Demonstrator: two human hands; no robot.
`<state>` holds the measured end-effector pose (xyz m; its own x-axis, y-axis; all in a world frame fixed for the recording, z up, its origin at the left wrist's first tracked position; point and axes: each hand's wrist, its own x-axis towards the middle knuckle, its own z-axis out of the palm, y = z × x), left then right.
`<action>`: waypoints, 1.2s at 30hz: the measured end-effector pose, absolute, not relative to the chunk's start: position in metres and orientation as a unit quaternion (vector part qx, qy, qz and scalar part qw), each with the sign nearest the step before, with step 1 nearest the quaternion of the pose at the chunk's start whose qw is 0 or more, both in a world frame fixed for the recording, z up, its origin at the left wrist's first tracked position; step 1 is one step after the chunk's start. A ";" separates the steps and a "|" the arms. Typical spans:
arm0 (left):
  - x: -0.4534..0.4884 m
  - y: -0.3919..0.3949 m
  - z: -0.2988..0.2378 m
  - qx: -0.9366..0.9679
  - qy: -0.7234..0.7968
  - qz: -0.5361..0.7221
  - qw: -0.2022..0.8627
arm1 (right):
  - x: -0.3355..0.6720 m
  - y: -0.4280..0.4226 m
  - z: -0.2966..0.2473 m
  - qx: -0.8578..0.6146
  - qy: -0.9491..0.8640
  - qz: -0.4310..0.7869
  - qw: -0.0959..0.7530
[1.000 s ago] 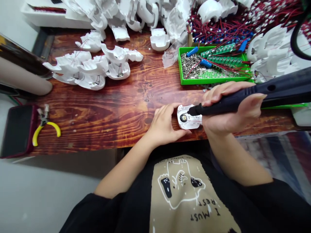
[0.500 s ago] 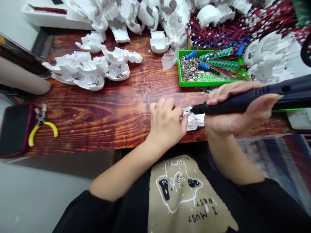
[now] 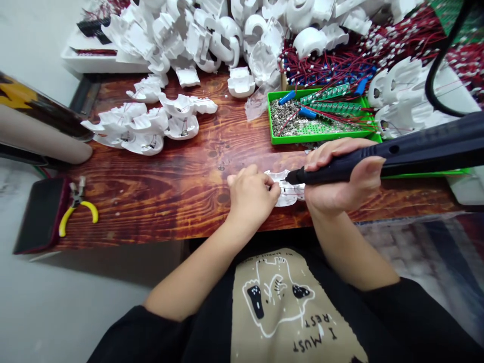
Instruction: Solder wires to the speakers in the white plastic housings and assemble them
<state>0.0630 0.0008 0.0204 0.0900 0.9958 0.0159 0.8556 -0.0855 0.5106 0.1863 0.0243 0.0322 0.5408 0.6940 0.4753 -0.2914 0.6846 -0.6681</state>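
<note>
My left hand (image 3: 251,194) is curled over the left side of a small white plastic shell (image 3: 286,194) that lies near the front edge of the wooden bench (image 3: 170,186); its fingers pinch the shell. My right hand (image 3: 340,174) grips a long black electric screwdriver (image 3: 389,154) held almost level. The tool's tip sits just above the shell's top edge, beside my left fingertips. Thin red wires run across the shell. Much of the shell is hidden under my two hands.
A green tray (image 3: 321,133) of screws and small circuit strips stands behind my hands. White shells lie in a group (image 3: 147,123) at the left and in a heap (image 3: 227,30) at the back. Yellow-handled pliers (image 3: 77,209) and a dark phone (image 3: 40,214) lie far left. Red wire bundles (image 3: 340,55) fill the back right.
My left hand has closed over the shell and covers the round part that showed before. The screwdriver tip has lifted slightly off the shell. The camera has tilted up a little.
</note>
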 end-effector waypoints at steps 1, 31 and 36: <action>0.064 0.000 0.020 0.712 0.651 0.181 0.194 | 0.186 0.024 0.033 -0.269 -0.376 0.293 0.837; 0.017 -0.036 -0.008 0.609 0.508 0.446 0.415 | 0.163 0.024 0.017 -0.286 -0.386 0.324 0.815; 0.017 -0.035 -0.008 0.613 0.506 0.441 0.416 | 0.161 0.022 0.018 -0.269 -0.384 0.316 0.825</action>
